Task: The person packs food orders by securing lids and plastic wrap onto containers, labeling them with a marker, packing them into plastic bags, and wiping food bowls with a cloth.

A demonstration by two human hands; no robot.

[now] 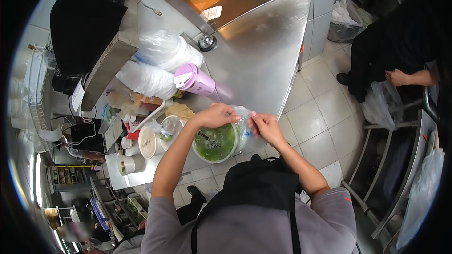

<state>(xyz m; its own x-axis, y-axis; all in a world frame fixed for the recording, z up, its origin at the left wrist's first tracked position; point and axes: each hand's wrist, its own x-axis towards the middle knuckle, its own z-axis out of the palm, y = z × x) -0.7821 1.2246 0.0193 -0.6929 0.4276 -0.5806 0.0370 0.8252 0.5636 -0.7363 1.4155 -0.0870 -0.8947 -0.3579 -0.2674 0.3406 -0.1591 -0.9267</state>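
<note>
In the head view, a round tub of green food (214, 153) is seen at the near edge of the metal table (256, 51), in front of the dark apron (256, 186). Its base is hidden. Next to it, a clear bag (242, 111) is held at the top by both hands. The bag seems to be pinched between the thumb and fingers of the left hand (221, 115), and the same is seen with the right hand (266, 126), whose other fingers are curled in. It cannot be told if the tub is inside the bag.

The tub looks full, so it may be felt as heavy, and its smooth side may be slippery. It would best be held low, with a palm on each side. The bag looks thin, soft and light, and could be torn easily; it would best be held by its bunched top.

The tub looks see-through and wide, and black writing (209, 138) is shown on its top. Bright green is seen all through it. A bit of blue is seen by the bag. To the left, a white tub (147, 142) is placed.
</note>
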